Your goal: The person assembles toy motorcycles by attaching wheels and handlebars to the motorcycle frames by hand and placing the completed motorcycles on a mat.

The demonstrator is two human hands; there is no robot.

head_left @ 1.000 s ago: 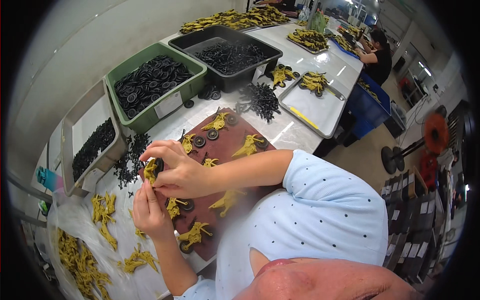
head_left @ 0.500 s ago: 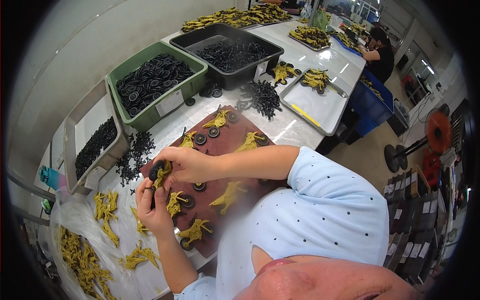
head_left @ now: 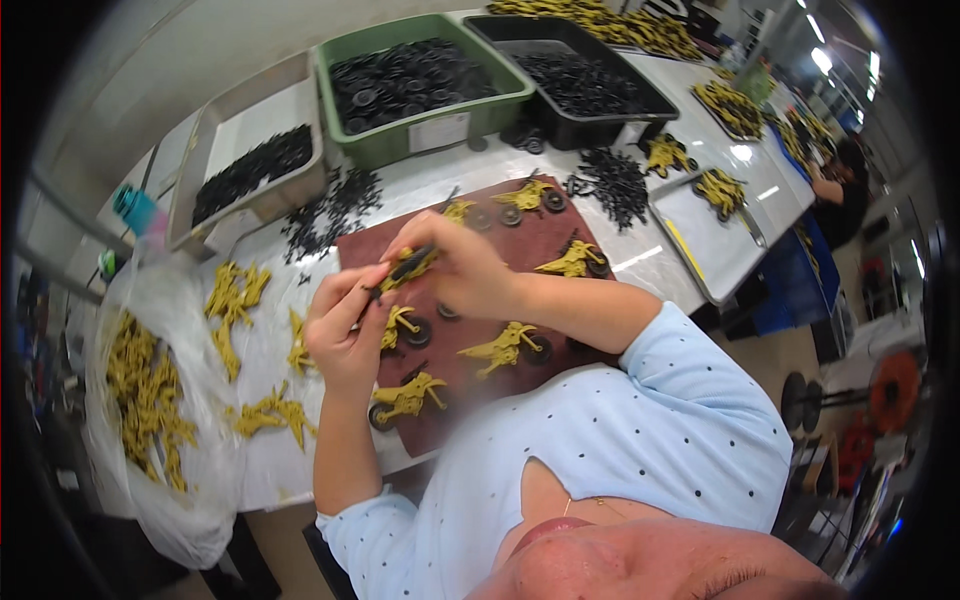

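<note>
My right hand (head_left: 465,268) grips a yellow toy motorcycle body (head_left: 424,262) with a black wheel (head_left: 408,266) on it, raised over a maroon mat (head_left: 540,228). Close against it, my left hand (head_left: 345,315) pinches a small dark part (head_left: 375,293) between thumb and fingers; its exact shape is hard to make out. My fingers cover much of the body. Around my hands on the mat lie several yellow motorcycle bodies (head_left: 505,346) with black wheels, and loose wheels near them.
Behind the mat stand a grey bin (head_left: 272,207) of small black parts, a green bin (head_left: 375,150) of wheels and a black bin (head_left: 640,108). Black parts (head_left: 612,188) are heaped beside a metal tray (head_left: 712,285). A plastic bag (head_left: 200,480) holds yellow pieces. A co-worker (head_left: 848,195) sits at far right.
The view has shifted, so the bins sit farther right. My right hand has turned the motorcycle body; its wheel now shows nearly edge-on. Both hands keep hold of their pieces.
</note>
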